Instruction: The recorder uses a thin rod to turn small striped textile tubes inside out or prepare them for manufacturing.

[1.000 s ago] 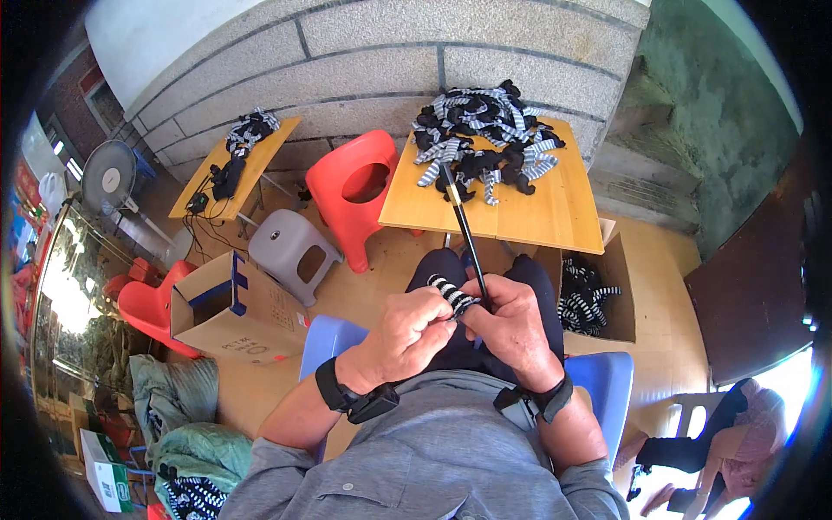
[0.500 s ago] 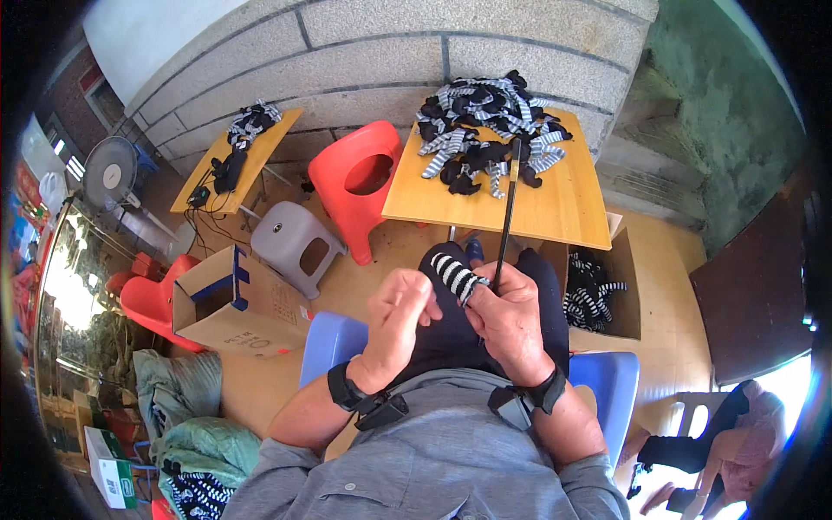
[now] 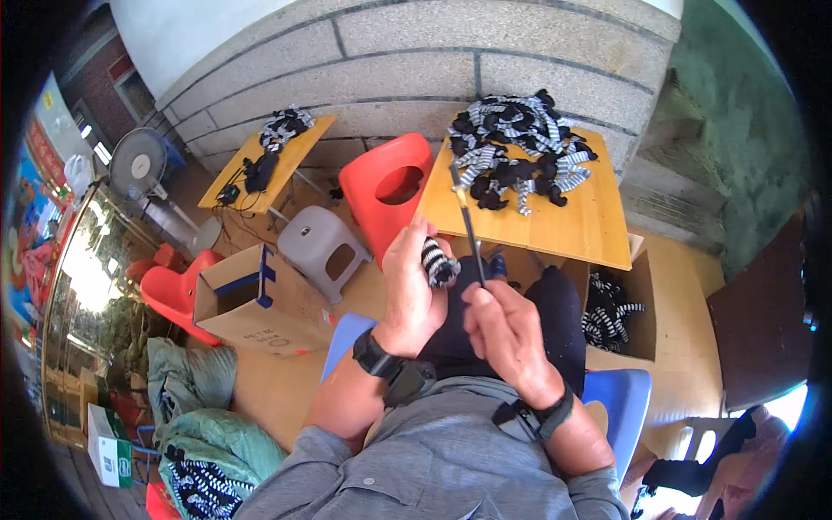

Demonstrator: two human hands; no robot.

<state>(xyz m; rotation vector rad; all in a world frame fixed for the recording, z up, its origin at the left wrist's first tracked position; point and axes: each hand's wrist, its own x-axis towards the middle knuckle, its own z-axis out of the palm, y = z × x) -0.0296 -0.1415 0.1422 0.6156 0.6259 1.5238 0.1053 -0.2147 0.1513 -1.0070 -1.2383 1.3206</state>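
My left hand (image 3: 409, 290) is closed round a small black-and-white striped knit tube (image 3: 436, 263), which looks like part of a sock. The tube's dark end points toward my right hand. In my right hand (image 3: 513, 340) is a thin black rod (image 3: 473, 236), pinched near its lower end and slanting up and away over the table edge. A short tan section shows near the rod's upper end. Rod and tube are apart. On the wooden table (image 3: 589, 227) ahead lies a heap of striped knit pieces (image 3: 511, 130) with black ends.
A carton (image 3: 646, 321) of striped knits stands under the table's right side. To the left are a grey stool (image 3: 322, 247), a red chair (image 3: 386, 178), an open carton (image 3: 260, 321), a smaller table (image 3: 295, 160), a fan (image 3: 139, 165) and a green sack (image 3: 217, 438). Another person sits at lower right.
The striped tube has passed from my right hand to my left. My right hand keeps the rod, whose upper end now tilts left. The whole view has shifted slightly.
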